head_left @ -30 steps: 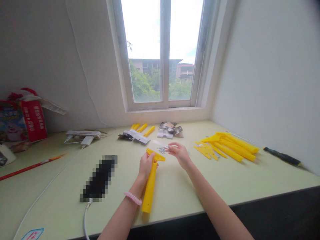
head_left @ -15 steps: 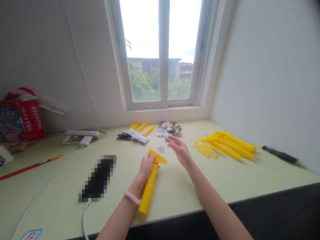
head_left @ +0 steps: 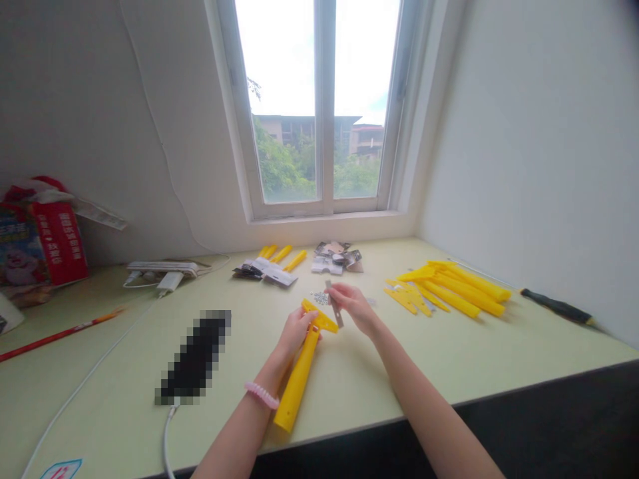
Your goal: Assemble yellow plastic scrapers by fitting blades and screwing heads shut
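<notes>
My left hand point(head_left: 298, 332) grips a yellow plastic scraper point(head_left: 299, 382) at its head end, and the long handle slopes toward me across the desk. My right hand point(head_left: 355, 307) pinches a narrow metal blade point(head_left: 335, 305) between its fingers. The blade stands close to the yellow scraper head point(head_left: 319, 317), and I cannot tell whether they touch. Just behind both sits a small heap of tiny metal screws point(head_left: 321, 299) on the desk.
Yellow scraper parts point(head_left: 449, 294) lie heaped at the right, near a black-handled screwdriver point(head_left: 556, 307). Packets point(head_left: 335, 258) and yellow handles point(head_left: 283, 256) lie at the back. A power strip point(head_left: 162, 269), censored dark object point(head_left: 194, 356), red pencil point(head_left: 60, 336) and printed box point(head_left: 60, 243) are leftward.
My right hand has come down and left toward the scraper head, and the blade now shows clearly in its fingers. My left hand keeps its hold on the scraper.
</notes>
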Available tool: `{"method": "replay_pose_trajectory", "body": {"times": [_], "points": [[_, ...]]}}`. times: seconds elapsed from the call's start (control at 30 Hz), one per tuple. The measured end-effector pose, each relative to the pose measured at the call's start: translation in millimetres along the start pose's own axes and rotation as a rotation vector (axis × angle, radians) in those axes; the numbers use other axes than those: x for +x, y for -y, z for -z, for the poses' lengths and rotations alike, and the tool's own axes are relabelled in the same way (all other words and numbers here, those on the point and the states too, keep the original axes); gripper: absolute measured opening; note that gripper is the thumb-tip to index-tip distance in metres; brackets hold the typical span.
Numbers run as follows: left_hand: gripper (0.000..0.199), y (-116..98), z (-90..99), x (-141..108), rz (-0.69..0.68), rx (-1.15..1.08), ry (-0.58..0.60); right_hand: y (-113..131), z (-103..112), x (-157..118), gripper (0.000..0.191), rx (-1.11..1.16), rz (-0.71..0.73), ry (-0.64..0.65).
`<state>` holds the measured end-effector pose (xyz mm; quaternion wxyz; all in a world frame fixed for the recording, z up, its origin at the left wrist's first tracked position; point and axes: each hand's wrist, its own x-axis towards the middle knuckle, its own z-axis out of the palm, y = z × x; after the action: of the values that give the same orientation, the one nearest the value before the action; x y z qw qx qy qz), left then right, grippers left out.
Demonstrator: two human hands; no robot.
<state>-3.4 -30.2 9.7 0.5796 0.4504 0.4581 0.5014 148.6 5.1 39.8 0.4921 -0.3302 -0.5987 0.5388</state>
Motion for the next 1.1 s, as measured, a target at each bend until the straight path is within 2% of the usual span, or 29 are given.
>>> {"method": "replay_pose_trajectory", "body": {"times": [0.23, 0.47, 0.63, 0.77, 0.97, 1.1], "points": [[0.027, 1.6, 0.0, 0.7, -0.009, -0.004, 0.073, -8.1, -4.8, -0.8, 0.026, -0.229, -0.033, -0.046], [0.031, 4.1, 1.1, 1.7, -0.029, 0.005, 0.111, -14.3, -11.0, 0.7, 0.023, -0.212, -0.004, -0.039], [0.026, 4.7, 0.8, 3.4, -0.057, 0.023, 0.062, -19.1, -11.9, 1.2, 0.027, -0.241, -0.004, -0.015], [0.025, 3.1, 1.5, 2.5, -0.07, 0.064, -0.009, -18.3, -11.9, 0.1, 0.033, -0.306, 0.023, 0.053], [0.025, 0.9, 3.0, 1.3, -0.105, 0.07, -0.048, -6.2, -15.1, -5.0, 0.016, -0.239, -0.024, 0.129], [0.028, 0.1, 1.1, 0.8, -0.095, 0.04, -0.065, -4.2, -12.8, -5.5, 0.022, -0.194, -0.052, 0.086]]}}
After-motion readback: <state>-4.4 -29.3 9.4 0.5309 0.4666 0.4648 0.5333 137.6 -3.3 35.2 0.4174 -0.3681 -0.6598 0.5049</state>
